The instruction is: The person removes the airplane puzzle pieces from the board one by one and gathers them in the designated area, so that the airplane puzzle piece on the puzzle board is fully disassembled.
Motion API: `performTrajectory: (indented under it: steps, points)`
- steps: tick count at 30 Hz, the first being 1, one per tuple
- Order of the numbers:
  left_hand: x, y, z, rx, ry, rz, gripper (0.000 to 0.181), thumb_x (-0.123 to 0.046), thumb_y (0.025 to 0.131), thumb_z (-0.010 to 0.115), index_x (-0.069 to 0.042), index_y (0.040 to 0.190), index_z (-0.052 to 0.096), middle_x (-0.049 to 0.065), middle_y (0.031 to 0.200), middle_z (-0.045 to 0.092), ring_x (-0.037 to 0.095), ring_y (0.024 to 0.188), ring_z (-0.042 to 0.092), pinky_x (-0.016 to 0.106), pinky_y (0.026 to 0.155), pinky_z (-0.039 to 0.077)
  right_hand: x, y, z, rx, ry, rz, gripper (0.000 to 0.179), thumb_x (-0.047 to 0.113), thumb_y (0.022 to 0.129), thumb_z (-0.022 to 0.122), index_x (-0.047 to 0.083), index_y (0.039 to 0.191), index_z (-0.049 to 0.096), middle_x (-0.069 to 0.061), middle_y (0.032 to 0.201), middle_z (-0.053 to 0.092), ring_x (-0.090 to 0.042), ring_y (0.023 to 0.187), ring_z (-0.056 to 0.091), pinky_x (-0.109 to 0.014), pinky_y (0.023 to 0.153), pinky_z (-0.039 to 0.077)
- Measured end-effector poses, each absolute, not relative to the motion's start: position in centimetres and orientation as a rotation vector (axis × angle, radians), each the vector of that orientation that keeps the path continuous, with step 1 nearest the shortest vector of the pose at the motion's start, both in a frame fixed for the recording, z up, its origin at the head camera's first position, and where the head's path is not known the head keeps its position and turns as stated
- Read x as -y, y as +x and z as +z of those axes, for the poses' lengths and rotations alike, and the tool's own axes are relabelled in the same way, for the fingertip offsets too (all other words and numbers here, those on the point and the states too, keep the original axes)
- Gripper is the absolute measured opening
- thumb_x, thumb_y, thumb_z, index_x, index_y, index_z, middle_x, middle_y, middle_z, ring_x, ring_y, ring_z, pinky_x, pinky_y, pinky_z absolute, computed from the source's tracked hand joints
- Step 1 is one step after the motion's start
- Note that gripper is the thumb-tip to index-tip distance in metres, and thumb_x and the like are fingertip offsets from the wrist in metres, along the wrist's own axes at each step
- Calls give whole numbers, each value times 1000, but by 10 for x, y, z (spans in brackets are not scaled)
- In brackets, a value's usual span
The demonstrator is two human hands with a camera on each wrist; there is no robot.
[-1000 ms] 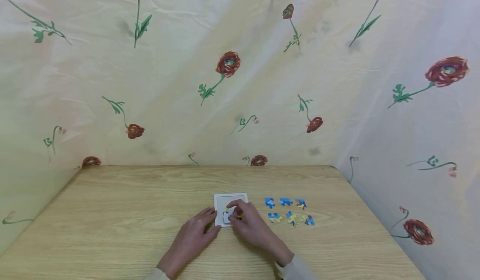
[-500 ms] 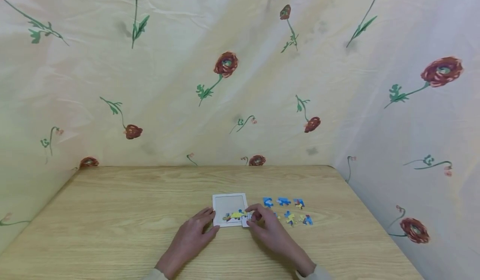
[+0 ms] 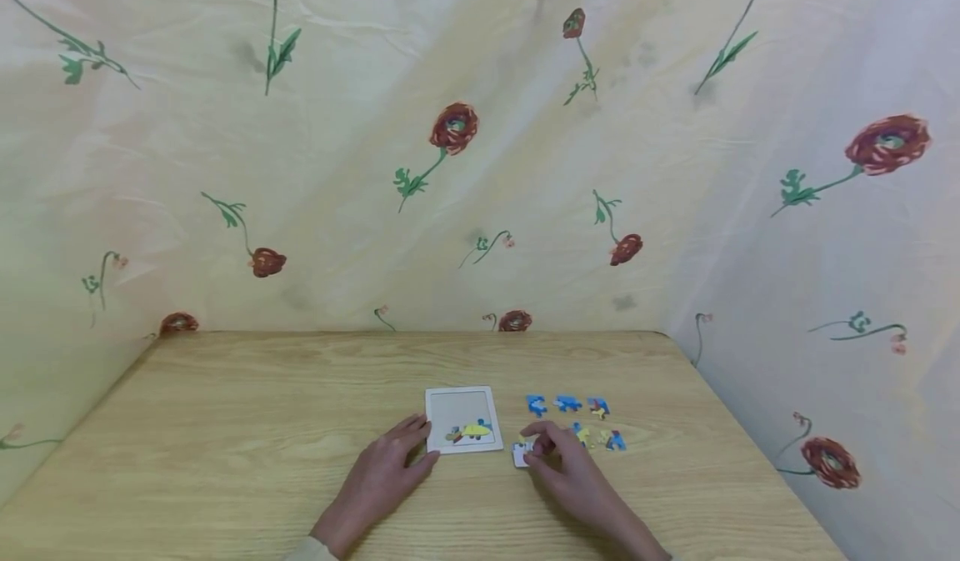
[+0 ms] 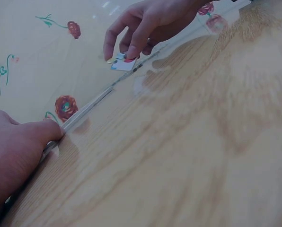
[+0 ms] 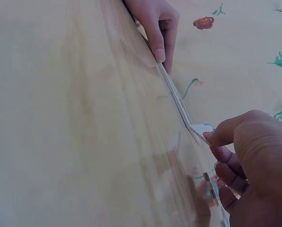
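Observation:
My left hand (image 3: 393, 461) holds the left side of a square white puzzle tray (image 3: 459, 391), thumb at its near corner and fingers along its side. Joined pieces with a yellow shape (image 3: 475, 431) lie along the tray's near edge. Just right of the tray, my right hand (image 3: 566, 465) pinches a puzzle piece (image 3: 519, 455) between thumb and fingers. In the left wrist view this piece (image 4: 123, 64) shows a white face with some color and appears raised over the table. The right wrist view shows the left thumb (image 5: 160, 54) on the tray's edge.
Several loose blue and yellow puzzle pieces (image 3: 567, 403) lie in two rows right of the tray; the right hand hides part of the nearer row. The wooden table (image 3: 285, 394) meets a flower-patterned cloth (image 3: 337, 169) behind it and at both sides.
The right hand has moved from over the tray to the right, off it, with the puzzle piece still pinched. This uncovers the joined pieces. The left hand stays at the tray.

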State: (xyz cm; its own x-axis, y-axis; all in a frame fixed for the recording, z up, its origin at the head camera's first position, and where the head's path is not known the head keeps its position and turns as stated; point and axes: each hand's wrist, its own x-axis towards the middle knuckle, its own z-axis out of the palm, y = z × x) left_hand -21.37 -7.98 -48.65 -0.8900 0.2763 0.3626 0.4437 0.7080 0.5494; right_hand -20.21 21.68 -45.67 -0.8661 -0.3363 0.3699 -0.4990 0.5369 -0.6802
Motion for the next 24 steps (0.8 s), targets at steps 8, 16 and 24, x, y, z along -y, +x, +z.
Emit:
performTrajectory:
  steps: [8, 16, 24]
  points:
    - [79, -214, -484, 2674, -572, -963, 46, -28, 98, 73, 4, 131, 68, 20, 142, 60, 37, 134, 55, 56, 104, 49, -231, -192, -456, 2612, 653, 1258, 25, -1, 95, 71, 3, 119, 65, 2, 93, 59, -11, 90, 53, -27, 80, 49]
    - [79, -214, -485, 2667, -573, -966, 47, -28, 98, 73, 5, 131, 68, 20, 142, 60, 37, 134, 55, 56, 104, 49, -244, -184, -458, 2593, 686, 1200, 25, 0, 95, 72, 8, 118, 65, 11, 90, 55, -9, 88, 50, -26, 77, 48]
    - [80, -213, -484, 2682, -564, -970, 47, -28, 98, 73, 4, 132, 68, 20, 143, 60, 37, 135, 55, 56, 105, 48, -252, -180, -457, 2633, 659, 1224, 24, -1, 95, 71, 7, 116, 64, 6, 91, 56, -6, 85, 53, -24, 76, 49]
